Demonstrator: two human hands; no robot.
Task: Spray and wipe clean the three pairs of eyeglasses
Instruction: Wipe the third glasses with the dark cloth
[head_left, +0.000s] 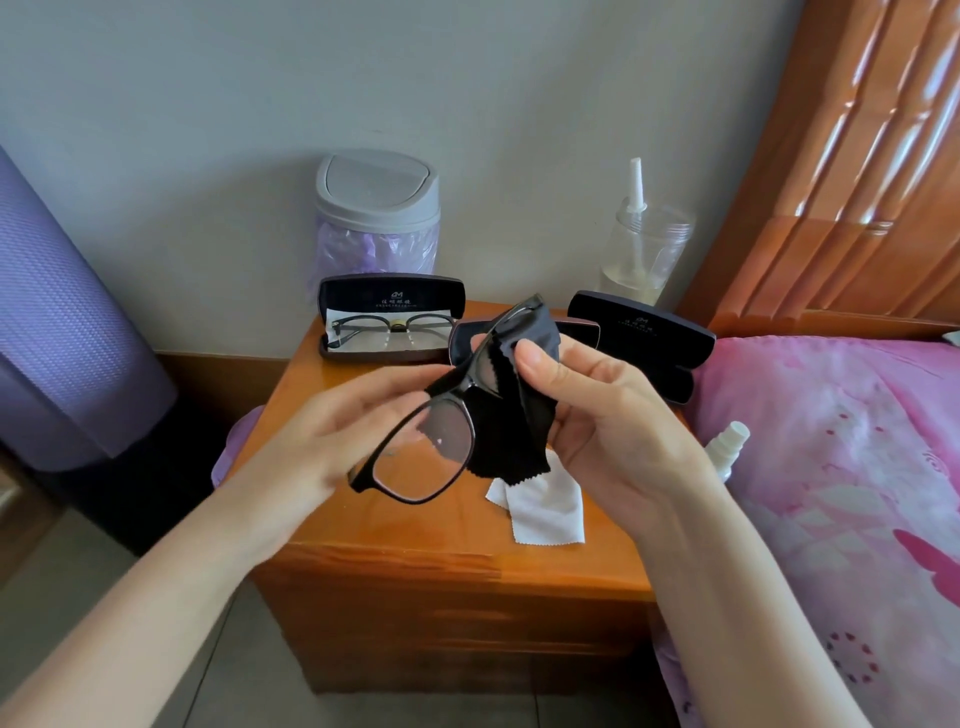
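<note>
Eyeglasses (431, 457), black frame: held in the air over the wooden counter (415, 530), tilted, one lens bare and the other wrapped in a black cloth (511, 431). Left hand (332, 431) pinches the frame near the bridge, fingers curled round it. Right hand (608, 415) is clamped on the cloth, thumb pressing it onto the covered lens. A white cloth (545, 506) lies on the counter just below the hands. At the back, an open case (389, 291) holds a second pair (389, 325), thin frame. Another open dark case (644, 338) sits at the right rear edge; its contents are hidden. Small spray bottle (727, 447) lies on the pink bed (857, 467) beside the counter. Lidded bin (376, 208) and clear jar (644, 249) stand against the wall.
</note>
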